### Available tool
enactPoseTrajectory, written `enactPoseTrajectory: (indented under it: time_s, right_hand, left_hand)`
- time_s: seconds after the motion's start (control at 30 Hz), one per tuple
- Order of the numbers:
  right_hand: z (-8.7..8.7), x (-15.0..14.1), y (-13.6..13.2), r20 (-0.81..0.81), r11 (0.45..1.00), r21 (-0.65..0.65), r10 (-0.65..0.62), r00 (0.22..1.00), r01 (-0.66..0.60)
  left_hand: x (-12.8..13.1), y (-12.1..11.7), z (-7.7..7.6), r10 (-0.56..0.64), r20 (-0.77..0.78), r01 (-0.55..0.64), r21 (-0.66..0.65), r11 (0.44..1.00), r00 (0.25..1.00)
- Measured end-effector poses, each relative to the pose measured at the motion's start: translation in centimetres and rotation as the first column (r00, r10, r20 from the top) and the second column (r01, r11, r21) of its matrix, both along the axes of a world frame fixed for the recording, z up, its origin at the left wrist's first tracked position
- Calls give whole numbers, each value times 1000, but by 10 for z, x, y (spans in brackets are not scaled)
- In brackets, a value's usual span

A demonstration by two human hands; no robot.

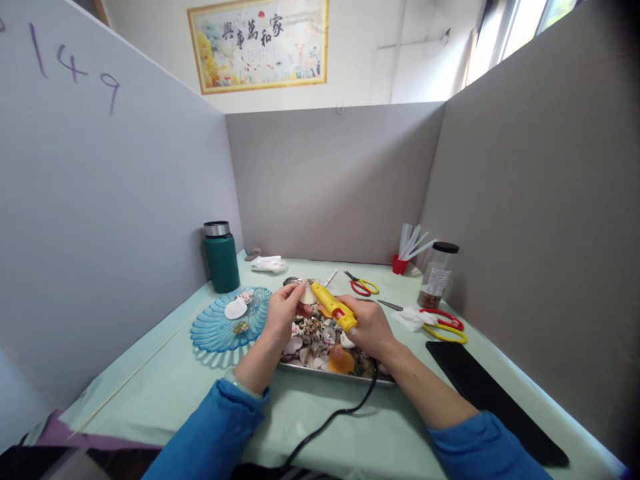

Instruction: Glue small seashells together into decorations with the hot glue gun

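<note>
My right hand point(367, 327) is wrapped round a yellow hot glue gun point(330, 303), its nozzle pointing up and to the left. Between the fingers of my left hand point(285, 310) is a pale seashell point(309, 294), close by the nozzle; whether the two touch I cannot tell. Both hands are above a metal tray point(325, 375) full of mixed shells, with an orange shell point(341, 360) near its front. A black cord point(340, 412) runs from the glue gun toward me. Left of my left hand lies a blue scalloped plate point(210, 330) bearing a white shell point(235, 308) and smaller pieces.
A green bottle point(221, 260) stands behind the plate, near white tissue point(269, 265). Glue sticks point(410, 241) stand in a red cup point(400, 265) beside a black-lidded jar point(437, 277). Scissors point(365, 287), larger scissors point(447, 325) and a black strip point(490, 400) lie rightward. Grey partitions point(335, 187) enclose the table.
</note>
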State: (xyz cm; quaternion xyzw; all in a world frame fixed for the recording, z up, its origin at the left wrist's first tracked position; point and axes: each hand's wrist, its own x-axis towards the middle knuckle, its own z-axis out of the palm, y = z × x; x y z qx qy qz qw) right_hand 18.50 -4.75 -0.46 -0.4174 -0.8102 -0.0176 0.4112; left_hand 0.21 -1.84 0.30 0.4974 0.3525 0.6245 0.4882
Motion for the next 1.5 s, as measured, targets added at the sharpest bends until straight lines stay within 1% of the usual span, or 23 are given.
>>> enactPoseTrajectory:
  time_s: [0.2, 0.47, 0.67, 0.97, 1.1, 1.27, 1.37, 1.5]
  right_hand:
    - [0, -1, 0, 29, 1000, 13, 5, 1000, -5]
    - [0, -1, -1, 4, 1000, 10, -5, 1000, 4]
    - [0, -1, 0, 8, 1000, -4, -12, 1000, 12]
    - [0, -1, -1, 30, 1000, 23, 14, 999, -15]
    - [1, -1, -2, 35, 1000, 19, 9, 999, -10]
    - [1, 0, -1, 9, 1000, 4, -2, 1000, 2]
    - [-1, -1, 1, -39, 1000, -1, 21, 999, -21]
    - [-1, -2, 3, -147, 999, -10, 50, 988, -53]
  left_hand:
    - [0, 1, -1, -9, -18, 9, 2, 1000, 1000]
    - [-1, 1, -2, 0, -30, 1, 20, 1000, 1000]
    - [0, 0, -1, -8, -1, 8, 2, 1000, 1000]
    - [0, -1, 1, 10, 10, -10, -10, 1000, 1000]
    - [-1, 1, -1, 66, -2, -66, 10, 998, 998]
    - [-1, 4, -5, 189, -76, -180, 108, 978, 979]
    - [-1, 5, -6, 245, -125, -226, 149, 963, 961]
    - [-1, 3, -5, 298, -169, -269, 177, 947, 939]
